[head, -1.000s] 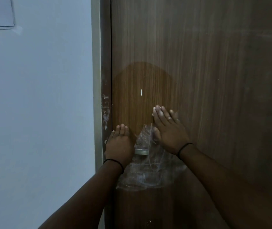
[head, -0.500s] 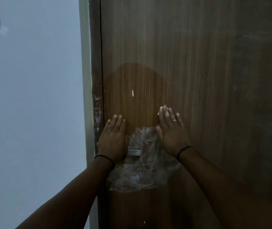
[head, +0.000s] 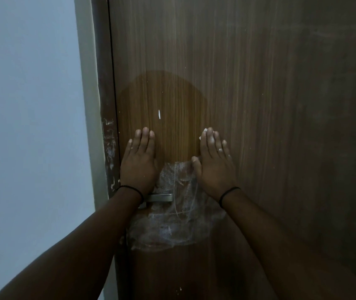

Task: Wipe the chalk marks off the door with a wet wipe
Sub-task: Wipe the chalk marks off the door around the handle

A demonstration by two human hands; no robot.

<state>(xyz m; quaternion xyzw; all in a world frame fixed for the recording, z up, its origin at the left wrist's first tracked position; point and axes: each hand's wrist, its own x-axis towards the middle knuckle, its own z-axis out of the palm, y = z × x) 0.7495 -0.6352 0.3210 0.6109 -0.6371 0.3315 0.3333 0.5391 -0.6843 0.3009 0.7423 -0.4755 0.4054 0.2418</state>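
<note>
**Both hands flat on door, wipe under the right one**

Nearest: two forearms reach in from the bottom edge, a black band on each wrist.

Left hand (head: 139,165) lies flat on the door (head: 270,105) near its left edge, fingers straight and together, holding nothing. It looks like a brace.

Right hand (head: 214,163) is also flat, fingers straight. White bits of the wet wipe (head: 204,132) peek out at its fingertips and between the fingers, so the wipe is pressed under the palm, not pinched.

Between and below the hands: crinkled clear plastic film (head: 172,226) stuck over the door, with a metal handle (head: 159,198) poking out just beside the left wrist.

Further up: a darker, damp-looking dome-shaped patch (head: 164,100) above the hands, with one small white chalk mark (head: 159,114) in its middle.

Step, my read: mid-wipe, patch mostly cleaned. Next move calls for sliding the right hand up and left onto that mark, keeping pressure on.

In the way: film and handle sit below the stroke path and could snag a downward pass. White scuffs on the door frame (head: 107,148) at left; can't tell if they're chalk. Pale wall (head: 27,126) beyond.
</note>
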